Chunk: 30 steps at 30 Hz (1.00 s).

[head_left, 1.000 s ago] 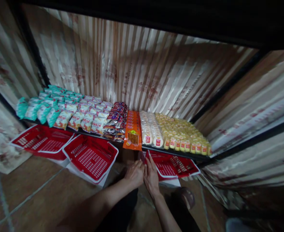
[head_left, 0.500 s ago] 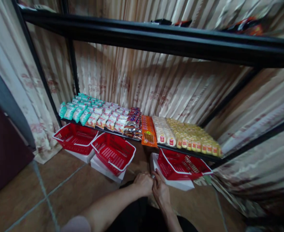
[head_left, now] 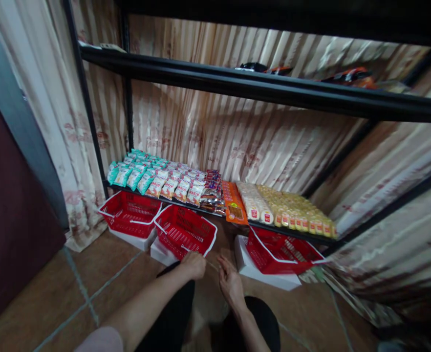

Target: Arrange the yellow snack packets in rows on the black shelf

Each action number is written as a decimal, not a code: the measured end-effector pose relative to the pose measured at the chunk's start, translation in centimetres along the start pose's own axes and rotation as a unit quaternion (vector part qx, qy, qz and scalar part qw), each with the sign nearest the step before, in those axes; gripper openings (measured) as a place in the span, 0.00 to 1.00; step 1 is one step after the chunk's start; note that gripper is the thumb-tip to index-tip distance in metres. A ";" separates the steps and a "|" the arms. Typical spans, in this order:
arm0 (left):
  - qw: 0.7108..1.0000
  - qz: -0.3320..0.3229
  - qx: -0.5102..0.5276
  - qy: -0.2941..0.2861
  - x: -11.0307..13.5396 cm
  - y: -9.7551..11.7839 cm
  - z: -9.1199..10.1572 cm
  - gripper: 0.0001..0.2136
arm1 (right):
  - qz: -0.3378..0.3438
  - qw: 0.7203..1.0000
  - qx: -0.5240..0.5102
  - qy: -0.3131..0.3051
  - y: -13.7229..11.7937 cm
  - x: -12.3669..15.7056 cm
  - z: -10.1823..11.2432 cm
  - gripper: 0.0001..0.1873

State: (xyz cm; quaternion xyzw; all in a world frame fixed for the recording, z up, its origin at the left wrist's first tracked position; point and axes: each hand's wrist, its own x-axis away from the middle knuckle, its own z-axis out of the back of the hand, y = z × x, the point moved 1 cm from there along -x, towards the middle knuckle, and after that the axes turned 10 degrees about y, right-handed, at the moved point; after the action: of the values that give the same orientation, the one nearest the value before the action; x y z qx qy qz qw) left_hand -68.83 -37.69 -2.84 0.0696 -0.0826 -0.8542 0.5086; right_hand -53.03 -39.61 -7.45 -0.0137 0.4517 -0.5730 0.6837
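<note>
My left hand (head_left: 193,264) is closed in a fist at the near corner of the middle red basket (head_left: 184,231); what it holds is hidden. My right hand (head_left: 230,281) hovers over the floor a little to the right, fingers stretched forward and nothing in them. It lies between the middle basket and the right red basket (head_left: 278,247). A third red basket (head_left: 130,215) stands further left. Each basket rests on a flat white box (head_left: 270,279). A thin pale line runs between my two hands.
The low black shelf (head_left: 292,235) above the baskets carries rows of snack packs: teal (head_left: 127,172), white-and-red (head_left: 175,187), one orange (head_left: 234,209), yellow (head_left: 298,211). An upper black shelf (head_left: 215,80) crosses overhead. Striped curtain behind, dark red panel (head_left: 10,210) at left, brown tiled floor.
The view has pulled back and up from the shelf. My hands, pressed together by the right basket before, have parted; the left one has gone left to the middle basket's corner.
</note>
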 end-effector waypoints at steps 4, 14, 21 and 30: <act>0.997 0.070 -0.010 0.025 3.6 -6.3 1.1 0.14 | 0.014 0.998 -0.016 -0.060 -4.5 -0.6 -4.3 0.20; 0.971 0.225 -0.033 0.079 9.8 -21.0 4.8 0.16 | 0.072 0.979 -0.052 -0.181 -14.1 -3.0 -13.9 0.17; 0.974 0.214 -0.038 0.059 8.3 -25.0 5.6 0.16 | 0.047 0.977 -0.049 -0.204 -15.7 -6.1 -13.6 0.17; 0.983 0.173 -0.041 0.053 7.5 -28.1 6.4 0.16 | 0.027 0.982 -0.069 -0.174 -16.0 -6.6 -14.0 0.17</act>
State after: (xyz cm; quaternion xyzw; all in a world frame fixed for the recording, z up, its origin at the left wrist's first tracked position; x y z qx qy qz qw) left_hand -97.79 -30.63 -2.78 0.0782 -0.0312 -0.7513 0.6546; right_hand -73.79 -32.87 -3.14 -0.1479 0.3646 -0.5108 0.7644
